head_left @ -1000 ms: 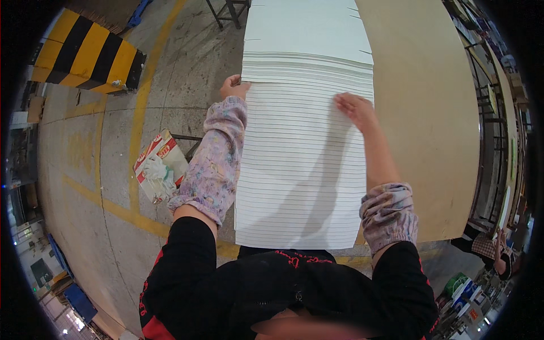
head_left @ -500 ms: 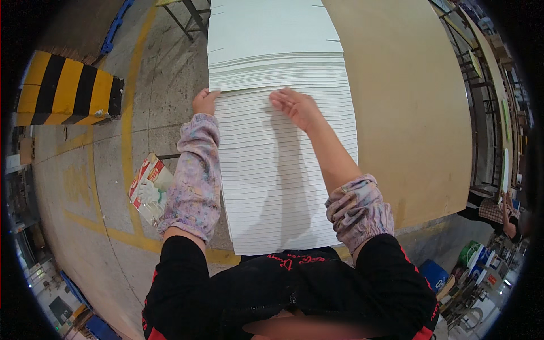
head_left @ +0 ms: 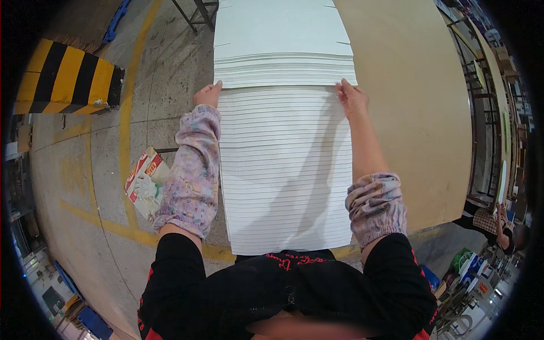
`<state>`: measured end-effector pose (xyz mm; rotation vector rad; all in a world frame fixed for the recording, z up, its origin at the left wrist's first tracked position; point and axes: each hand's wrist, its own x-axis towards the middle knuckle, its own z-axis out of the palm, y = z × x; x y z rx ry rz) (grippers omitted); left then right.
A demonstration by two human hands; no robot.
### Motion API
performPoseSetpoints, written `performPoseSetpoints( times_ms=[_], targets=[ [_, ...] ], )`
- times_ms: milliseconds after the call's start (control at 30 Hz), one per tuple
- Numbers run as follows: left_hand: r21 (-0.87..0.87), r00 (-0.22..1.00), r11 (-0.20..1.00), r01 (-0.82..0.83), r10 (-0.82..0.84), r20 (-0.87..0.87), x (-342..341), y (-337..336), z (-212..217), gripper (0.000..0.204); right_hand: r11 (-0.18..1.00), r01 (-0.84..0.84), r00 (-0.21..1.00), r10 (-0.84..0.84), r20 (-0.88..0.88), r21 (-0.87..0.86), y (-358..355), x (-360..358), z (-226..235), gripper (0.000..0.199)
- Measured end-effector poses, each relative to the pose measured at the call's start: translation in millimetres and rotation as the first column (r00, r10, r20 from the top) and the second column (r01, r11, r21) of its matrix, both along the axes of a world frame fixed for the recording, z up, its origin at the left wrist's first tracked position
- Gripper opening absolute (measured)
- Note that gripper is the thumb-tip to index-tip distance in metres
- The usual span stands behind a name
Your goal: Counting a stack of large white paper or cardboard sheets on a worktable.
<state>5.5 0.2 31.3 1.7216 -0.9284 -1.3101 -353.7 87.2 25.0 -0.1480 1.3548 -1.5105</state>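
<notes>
White card sheets (head_left: 286,170) lie overlapped in close, even rows that run from my body up the table. Beyond them, more white sheets (head_left: 280,28) with short slits along their sides are piled with their near edges stacked. The edge of one white sheet (head_left: 283,85) stretches between my hands. My left hand (head_left: 207,94) pinches its left corner between thumb and fingers. At the opposite corner, my right hand (head_left: 352,97) has its thumb and fingertips closed on the edge. Patterned sleeve covers are on both forearms.
A wide tan board (head_left: 411,113) lies to the right of the sheets. On the left stands a yellow-and-black striped block (head_left: 68,77). A bag with a white glove (head_left: 146,184) hangs beside my left forearm. Another person (head_left: 493,224) is at far right.
My right hand has moved from the middle of the sheet's edge to its right corner and closed there. The left hand stays at the left corner.
</notes>
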Motion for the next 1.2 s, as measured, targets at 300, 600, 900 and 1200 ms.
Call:
performPoseSetpoints(
  times_ms=[300, 600, 900, 1200],
  targets=[
    [0.027, 0.903, 0.993, -0.117, 0.095, 0.418, -13, 11, 13, 0.030, 0.982, 0.044, 0.964, 0.008, -0.267, 0.186, -3, 1, 8, 0.013],
    [-0.330, 0.917, 0.937, 0.117, 0.026, 0.399, 21, -3, -41, 0.019, 0.977, -0.133, 0.954, 0.172, -0.246, 0.169, 1, -10, 6, 0.016],
    [-0.301, 0.926, 0.945, -0.128, 0.223, 0.306, -4, 8, -8, 0.025, 0.970, -0.167, 0.951, 0.206, -0.230, 0.177, 4, -11, 9, 0.020],
    [-0.181, 0.982, 0.970, -0.161, 0.176, 0.073, -13, 6, 0, 0.020, 0.978, -0.145, 0.973, 0.169, -0.156, 0.153, 17, -23, -1, 0.022]
  ],
)
